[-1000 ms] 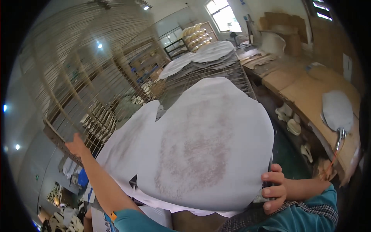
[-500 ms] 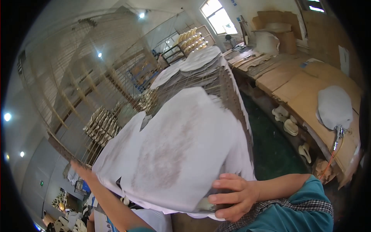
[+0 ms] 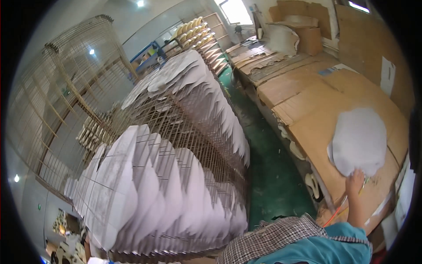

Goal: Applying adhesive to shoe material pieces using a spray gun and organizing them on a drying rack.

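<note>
Pale sheet [image 3: 359, 141] on cardboard [image 3: 303, 97], just beyond right hand [image 3: 355, 181]

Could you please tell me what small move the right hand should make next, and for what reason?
I would probably secure the grip of the right hand before lifting anything. It is at the near edge of the pale sheets on the cardboard, and an orange hose leads up toward it, but the hand hides exactly what it touches.
</note>
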The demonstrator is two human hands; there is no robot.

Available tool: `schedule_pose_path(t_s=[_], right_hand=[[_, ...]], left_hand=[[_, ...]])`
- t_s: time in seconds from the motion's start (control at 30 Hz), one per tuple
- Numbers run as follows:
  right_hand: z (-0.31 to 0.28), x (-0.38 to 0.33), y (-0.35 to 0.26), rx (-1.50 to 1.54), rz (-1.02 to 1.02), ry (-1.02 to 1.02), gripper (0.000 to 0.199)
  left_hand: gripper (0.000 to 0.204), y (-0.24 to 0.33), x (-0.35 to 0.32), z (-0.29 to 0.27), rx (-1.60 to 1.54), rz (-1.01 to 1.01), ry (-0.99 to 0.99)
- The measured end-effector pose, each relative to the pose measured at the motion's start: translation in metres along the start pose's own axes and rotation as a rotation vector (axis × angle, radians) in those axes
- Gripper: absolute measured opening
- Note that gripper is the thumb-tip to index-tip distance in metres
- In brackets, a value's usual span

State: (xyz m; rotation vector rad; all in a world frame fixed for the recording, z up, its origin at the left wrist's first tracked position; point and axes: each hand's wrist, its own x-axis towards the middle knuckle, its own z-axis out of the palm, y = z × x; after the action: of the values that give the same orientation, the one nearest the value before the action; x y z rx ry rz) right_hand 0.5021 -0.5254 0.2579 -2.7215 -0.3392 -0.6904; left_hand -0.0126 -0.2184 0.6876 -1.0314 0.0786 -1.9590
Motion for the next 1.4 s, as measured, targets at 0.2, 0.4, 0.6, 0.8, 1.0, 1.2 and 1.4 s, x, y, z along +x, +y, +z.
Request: schedule_pose_path(t_s=[0.2, 0.4, 0.6, 0.8, 1.0, 1.2, 1.4], right_hand=[[0.041, -0.074, 0.098, -0.045, 0.202, -0.279, 0.067], [0.036, -0.033, 0.06, 0.229, 0.492, -0.227, 0.077], [-0.038, -0.023, 0.079, 0.647, 0.851, 0.029, 0.069], [-0.2, 0.0, -0.05, 0.988, 0.932, -0.068, 0.053], [-0.212, 0.025, -0.123, 1.037, 0.84, -0.037, 0.052], [-0.205, 0.062, -0.132, 0.893, 0.837, 0.221, 0.044], [-0.232, 0.041, -0.145, 0.724, 0.908, 0.22, 0.047]], left_hand=[[0.044, 0.143, -0.138, 0.151, -0.334, -0.972, -0.447], [0.036, 0.333, -0.245, 0.24, -1.107, -1.664, -0.928], [0.038, 0.475, -0.394, 0.239, -1.275, -1.455, -1.385], [0.017, 0.54, -0.534, 0.155, -1.524, -1.428, -2.184], [0.025, 0.557, -0.574, 0.105, -1.484, -1.136, -2.754], [0.02, 0.547, -0.612, 0.092, -1.156, -1.268, -3.032], [0.018, 0.529, -0.642, 0.084, -0.823, -1.439, -3.166]])
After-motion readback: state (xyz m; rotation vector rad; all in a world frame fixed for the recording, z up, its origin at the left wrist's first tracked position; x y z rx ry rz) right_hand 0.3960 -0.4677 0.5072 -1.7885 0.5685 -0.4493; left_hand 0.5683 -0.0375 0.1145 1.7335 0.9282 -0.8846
